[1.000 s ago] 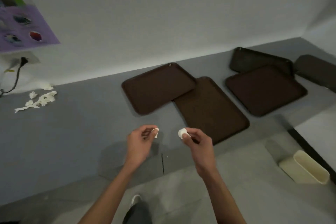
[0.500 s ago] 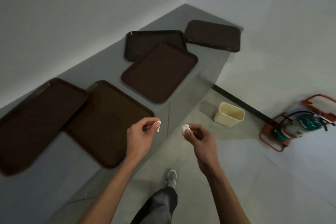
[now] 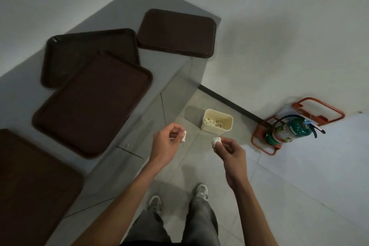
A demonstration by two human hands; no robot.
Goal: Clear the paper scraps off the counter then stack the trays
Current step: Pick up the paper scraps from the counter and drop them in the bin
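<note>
In the head view, the left hand (image 3: 165, 144) pinches a white paper scrap (image 3: 183, 136) and the right hand (image 3: 229, 150) pinches a balled scrap (image 3: 216, 141) over the floor, near the cream bin (image 3: 215, 131) holding loose scraps (image 3: 212, 123), with four brown trays (image 3: 176, 33) spread on the grey counter (image 3: 163, 70) to the left, two of them overlapping, and a green extinguisher (image 3: 287, 130) by the wall.
</note>
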